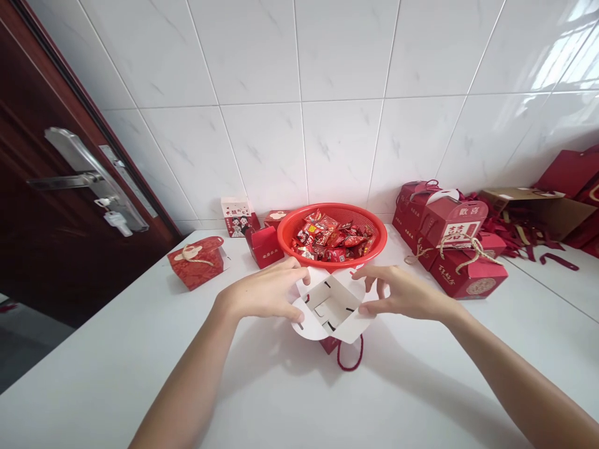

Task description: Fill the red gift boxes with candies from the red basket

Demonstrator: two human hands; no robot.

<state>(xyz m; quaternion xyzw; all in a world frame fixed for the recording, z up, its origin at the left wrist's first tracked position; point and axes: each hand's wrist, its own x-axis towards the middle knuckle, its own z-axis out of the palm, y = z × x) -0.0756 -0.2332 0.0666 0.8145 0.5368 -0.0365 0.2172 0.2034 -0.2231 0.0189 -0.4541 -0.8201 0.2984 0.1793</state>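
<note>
An open paper box (332,305), white inside and red outside, stands on the white table with its flaps spread and a dark red cord loop at its front. Nothing shows inside it. On its left side, my left hand (266,290) grips a rounded white flap between thumb and fingers. My right hand (397,292) pinches the flap on the right side, thumb below and fingers above. Right behind the box sits a red plastic basket (380,240) with many red-wrapped candies (334,238) in it.
A patterned red box (199,265) lies at the left, with small boxes (266,245) beside the basket. Tied red boxes (468,268) and a cardboard box (538,206) with ribbons stand right. Behind is a tiled wall (341,149); a door is far left.
</note>
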